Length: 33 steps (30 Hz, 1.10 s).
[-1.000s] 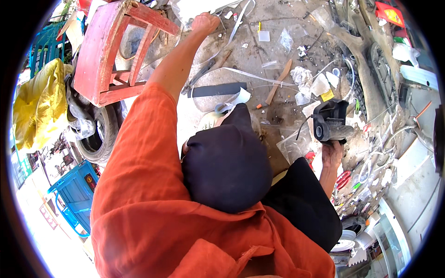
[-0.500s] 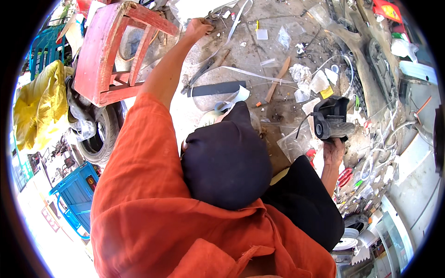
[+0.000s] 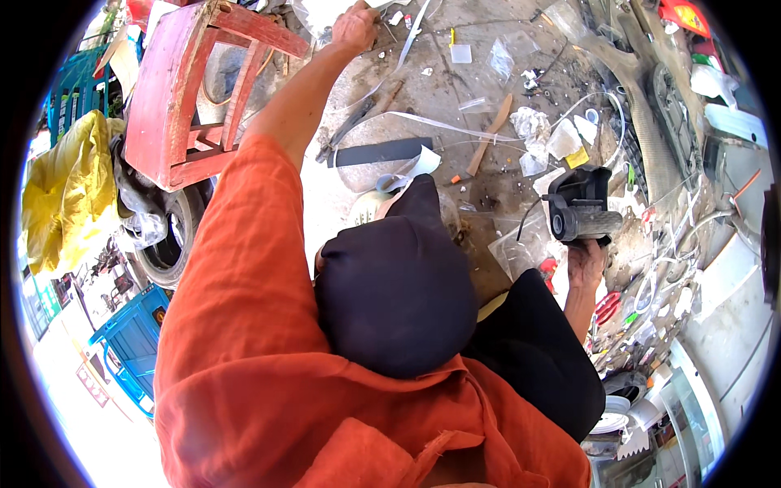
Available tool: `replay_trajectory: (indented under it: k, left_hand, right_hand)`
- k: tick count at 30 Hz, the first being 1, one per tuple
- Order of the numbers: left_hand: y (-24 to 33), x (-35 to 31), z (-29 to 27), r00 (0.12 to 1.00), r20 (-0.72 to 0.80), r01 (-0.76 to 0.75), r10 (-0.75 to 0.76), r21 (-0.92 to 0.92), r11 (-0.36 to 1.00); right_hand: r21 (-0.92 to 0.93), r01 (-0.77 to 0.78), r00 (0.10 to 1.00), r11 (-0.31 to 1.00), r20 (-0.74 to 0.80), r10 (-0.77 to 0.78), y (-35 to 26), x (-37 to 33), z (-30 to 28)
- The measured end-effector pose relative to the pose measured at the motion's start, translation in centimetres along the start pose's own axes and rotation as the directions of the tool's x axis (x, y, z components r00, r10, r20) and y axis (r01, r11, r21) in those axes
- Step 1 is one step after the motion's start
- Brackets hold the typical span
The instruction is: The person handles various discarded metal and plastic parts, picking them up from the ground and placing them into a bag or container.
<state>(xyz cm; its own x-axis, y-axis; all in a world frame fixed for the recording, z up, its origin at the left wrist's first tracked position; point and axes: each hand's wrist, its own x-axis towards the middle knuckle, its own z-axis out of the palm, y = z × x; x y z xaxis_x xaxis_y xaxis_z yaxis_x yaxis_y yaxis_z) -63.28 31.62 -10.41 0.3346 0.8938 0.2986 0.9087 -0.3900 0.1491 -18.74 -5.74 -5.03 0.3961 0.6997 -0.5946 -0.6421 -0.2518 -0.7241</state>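
Note:
My left arm stretches out to the far side, and my left hand [image 3: 355, 29] is low over the littered floor beside a white sheet [image 3: 319, 13]. Its fingers are curled together; what they hold, if anything, is hidden. On the right, my right hand [image 3: 586, 264] grips a black plastic housing [image 3: 587, 185] from below. A grey ribbed cylinder [image 3: 598, 224] lies across the housing's near side, and a thin black cable [image 3: 527, 218] hangs from its left. My bent knees, in black trousers [image 3: 533, 350], are between the two arms.
A worn red wooden stool [image 3: 167, 98] lies tipped beside my left arm, with a tire [image 3: 181, 236] below it. A dark flat bar [image 3: 378, 154], a wooden strip [image 3: 491, 134], white strapping and plastic scraps litter the floor. Red-handled pliers [image 3: 607, 307] lie near my right wrist.
My left hand has shifted slightly farther away and up along the floor. The right hand still holds the black housing in nearly the same place.

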Motion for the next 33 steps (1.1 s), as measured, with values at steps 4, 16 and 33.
replay_trajectory:
  k: [4, 16, 33]
  left_hand:
    - [3.7, 0.1, -3.0, 0.999, -0.032, -0.013, 0.016, 0.096, 0.995]
    - [8.7, -10.1, -2.8, 0.977, 0.202, -0.066, 0.075, -0.055, 0.996]
    - [18.5, 1.9, -6.1, 0.685, 0.594, 0.627, 0.421, -0.187, -0.756]
  right_hand:
    - [-0.038, 0.002, 1.0, 0.999, -0.016, -0.003, 0.1, 0.4, -1.4]
    - [0.147, 0.052, 0.997, 0.988, 0.042, -0.059, -0.4, -0.2, 1.4]
    - [0.28, 0.089, 0.996, 0.956, -0.013, -0.089, -0.2, -0.4, 0.0]
